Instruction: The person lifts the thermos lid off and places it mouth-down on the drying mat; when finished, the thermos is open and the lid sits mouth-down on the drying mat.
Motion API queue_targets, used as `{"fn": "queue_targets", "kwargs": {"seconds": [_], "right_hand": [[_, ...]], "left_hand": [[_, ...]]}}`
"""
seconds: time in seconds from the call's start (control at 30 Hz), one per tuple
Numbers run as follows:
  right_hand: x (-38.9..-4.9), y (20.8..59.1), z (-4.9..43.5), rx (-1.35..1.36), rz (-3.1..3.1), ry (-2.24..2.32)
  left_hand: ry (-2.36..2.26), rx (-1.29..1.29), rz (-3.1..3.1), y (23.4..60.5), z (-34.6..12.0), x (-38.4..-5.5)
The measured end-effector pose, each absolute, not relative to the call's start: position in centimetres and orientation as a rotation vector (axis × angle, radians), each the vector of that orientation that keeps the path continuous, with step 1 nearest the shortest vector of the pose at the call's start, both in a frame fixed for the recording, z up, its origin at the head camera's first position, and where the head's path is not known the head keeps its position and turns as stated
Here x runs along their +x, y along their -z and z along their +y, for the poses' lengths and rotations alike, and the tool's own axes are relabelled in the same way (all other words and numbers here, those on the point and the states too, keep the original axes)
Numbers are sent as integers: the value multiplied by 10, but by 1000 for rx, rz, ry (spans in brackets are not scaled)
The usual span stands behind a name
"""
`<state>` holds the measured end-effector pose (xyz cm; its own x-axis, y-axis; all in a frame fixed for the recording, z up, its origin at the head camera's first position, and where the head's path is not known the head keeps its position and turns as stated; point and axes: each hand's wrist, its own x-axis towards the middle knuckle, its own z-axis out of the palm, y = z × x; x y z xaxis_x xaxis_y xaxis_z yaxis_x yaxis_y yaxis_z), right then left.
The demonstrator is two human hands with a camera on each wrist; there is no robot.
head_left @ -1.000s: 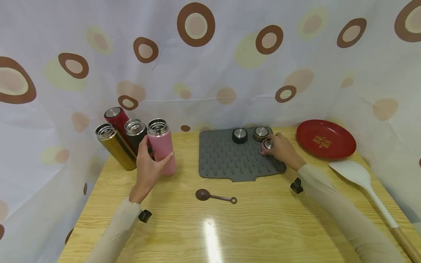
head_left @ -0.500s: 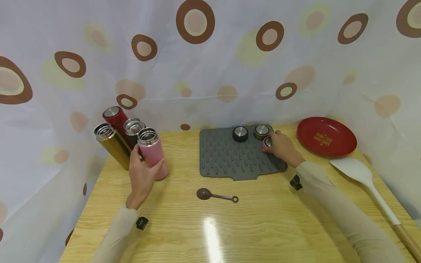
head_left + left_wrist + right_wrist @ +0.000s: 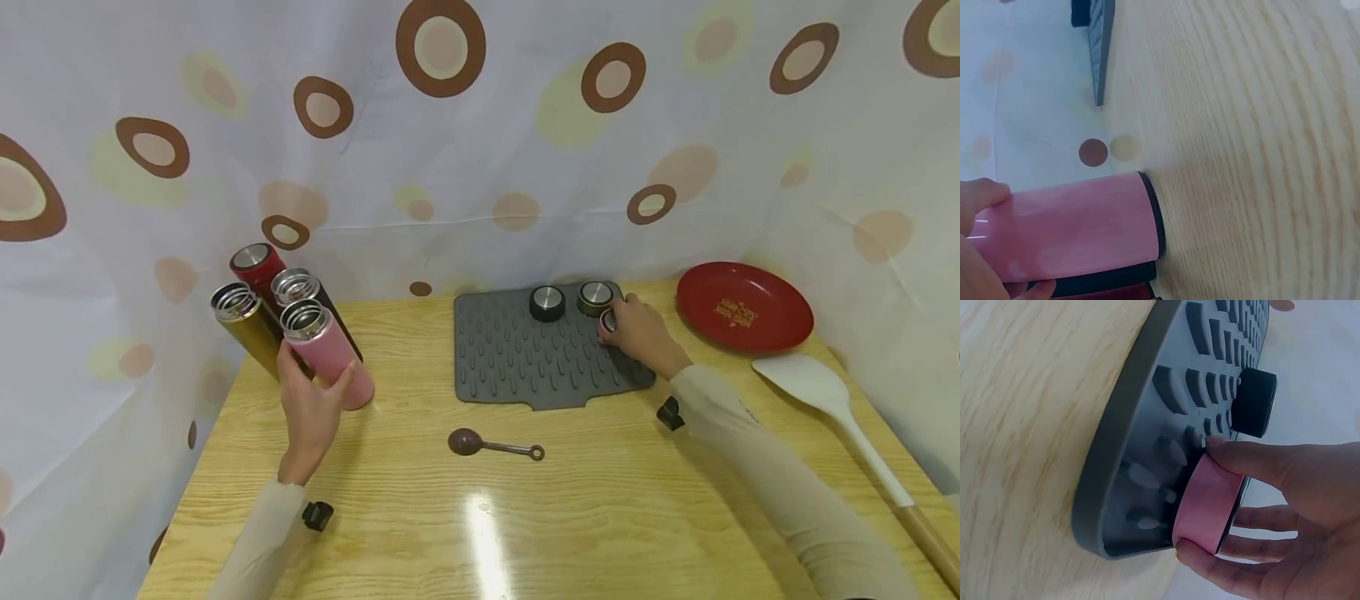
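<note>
My left hand (image 3: 309,417) grips an uncapped pink thermos bottle (image 3: 330,358), its steel mouth facing up. In the left wrist view the bottle's dark base (image 3: 1154,219) is at or very near the tabletop. Close behind it stand an uncapped black bottle (image 3: 330,307), an uncapped gold bottle (image 3: 255,330) and a red bottle (image 3: 258,268) with its lid on. On the right, my right hand (image 3: 645,335) holds a pink bottle lid (image 3: 1207,506) between thumb and fingers, at the corner of the grey ridged mat (image 3: 510,350). A black lid (image 3: 547,305) and a bronze-rimmed lid (image 3: 595,298) sit beside it.
A brown spoon (image 3: 491,445) lies in front of the mat. To the right are a red oval plate (image 3: 742,307) and a long white turner (image 3: 817,392) with a wooden handle. A patterned cloth (image 3: 375,183) hangs behind the table (image 3: 570,517).
My left hand has carried the pink bottle leftward, in against the front of the black and gold bottles. My right hand has stayed at the pink lid on the mat.
</note>
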<state>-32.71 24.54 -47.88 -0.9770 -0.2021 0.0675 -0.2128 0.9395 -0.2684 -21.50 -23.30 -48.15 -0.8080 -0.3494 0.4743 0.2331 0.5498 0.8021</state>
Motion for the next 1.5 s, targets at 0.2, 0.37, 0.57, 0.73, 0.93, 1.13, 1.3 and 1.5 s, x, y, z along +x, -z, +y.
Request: {"fn": "queue_targets", "kwargs": {"seconds": [0.2,0.37,0.57,0.73,0.93,1.13,1.3,1.5], "right_hand": [[-328,478,245,318,-3075,-450],[-331,472,252,343,-3169,-517],[-337,459,255,473,-3245,-553],[-339,454,253,518,-3222,-510],[-334,447,255,531,-3244,-498],[-330,442,248,421,-3314,-380],[-331,446,243,415,-3311,-344],[-332,444,239,413,-3322,-341]], "left_hand": [[1246,93,-2171,480,-237,-220],[1276,75,-2182,479,-238,-224],[1281,106,-2186,479,-239,-224],[1266,94,-2205,479,-239,-226],[1270,101,-2223,480,-240,-225],[1280,102,-2246,477,-238,-227],[1231,102,-2273,469,-243,-220],[1083,-5,-2139,424,-256,-216]]}}
